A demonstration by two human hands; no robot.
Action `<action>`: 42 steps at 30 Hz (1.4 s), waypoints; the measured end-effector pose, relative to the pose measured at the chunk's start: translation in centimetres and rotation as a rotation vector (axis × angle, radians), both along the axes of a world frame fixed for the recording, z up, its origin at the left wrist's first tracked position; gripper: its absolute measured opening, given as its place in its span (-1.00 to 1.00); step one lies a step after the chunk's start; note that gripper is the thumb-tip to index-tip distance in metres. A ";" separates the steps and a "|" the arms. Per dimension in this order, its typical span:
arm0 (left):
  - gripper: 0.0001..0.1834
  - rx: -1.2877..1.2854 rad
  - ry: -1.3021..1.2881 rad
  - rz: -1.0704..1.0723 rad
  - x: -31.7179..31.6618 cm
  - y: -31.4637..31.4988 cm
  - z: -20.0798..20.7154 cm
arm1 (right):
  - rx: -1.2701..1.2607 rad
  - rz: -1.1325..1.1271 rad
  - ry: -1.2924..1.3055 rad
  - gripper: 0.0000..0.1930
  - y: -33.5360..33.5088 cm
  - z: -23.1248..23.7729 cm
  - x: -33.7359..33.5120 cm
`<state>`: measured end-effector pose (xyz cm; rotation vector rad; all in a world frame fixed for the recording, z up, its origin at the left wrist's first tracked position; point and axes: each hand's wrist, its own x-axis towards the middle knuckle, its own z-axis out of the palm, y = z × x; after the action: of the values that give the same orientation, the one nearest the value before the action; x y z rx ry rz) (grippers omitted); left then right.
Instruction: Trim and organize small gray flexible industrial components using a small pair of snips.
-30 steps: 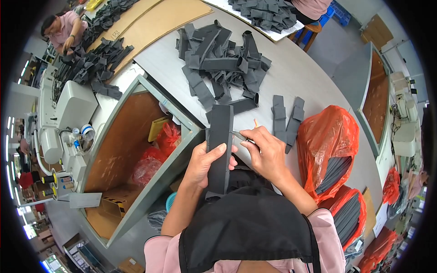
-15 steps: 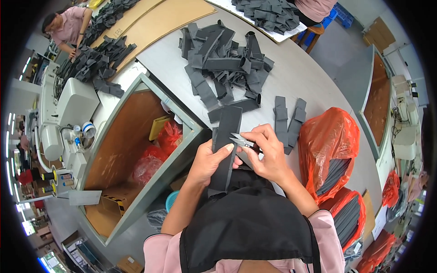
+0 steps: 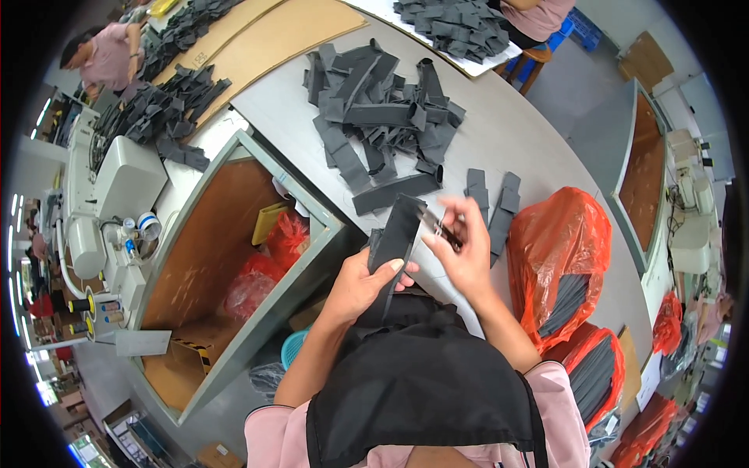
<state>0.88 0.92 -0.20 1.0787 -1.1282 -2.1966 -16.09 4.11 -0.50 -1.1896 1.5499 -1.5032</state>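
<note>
My left hand (image 3: 356, 285) grips a dark grey fabric strip (image 3: 396, 235), thumb on top, its far end pointing away from me. Thread snips (image 3: 441, 228) are in my right hand (image 3: 471, 253), close to the strip's upper right edge; motion smears the blades, so whether they touch the cloth is unclear. Beyond my hands, a loose pile of grey fabric strips (image 3: 382, 113) covers part of the pale table (image 3: 499, 117). Two separate strips (image 3: 503, 207) lie side by side to the right of my right hand.
Red plastic bags (image 3: 558, 242) filled with grey strips stand at the right. On the left is an open wooden bin (image 3: 211, 234) with a grey frame, next to a white sewing machine (image 3: 129, 179). Co-workers sit at the far left and far right, near more strip piles (image 3: 460, 27).
My right hand and the snips have shifted from over the strip's middle to its upper right edge. The strip has tilted rightward and dropped slightly toward me.
</note>
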 end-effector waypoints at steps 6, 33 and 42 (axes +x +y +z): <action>-0.38 0.115 0.241 -0.039 -0.4 0.0 1.3 | 0.319 0.267 -0.683 -0.83 -1.2 0.2 -1.9; -0.57 0.018 0.175 -0.208 0.4 -1.8 2.4 | 0.445 0.256 -0.897 -0.75 0.6 1.7 -1.1; -0.50 0.090 0.148 -0.303 1.5 -2.2 2.8 | -0.108 0.284 0.525 -0.73 0.0 4.0 -4.6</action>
<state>2.38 -1.31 2.62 0.8054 -1.2017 -2.5351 -20.67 4.11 3.48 -1.8914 1.5427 -1.1523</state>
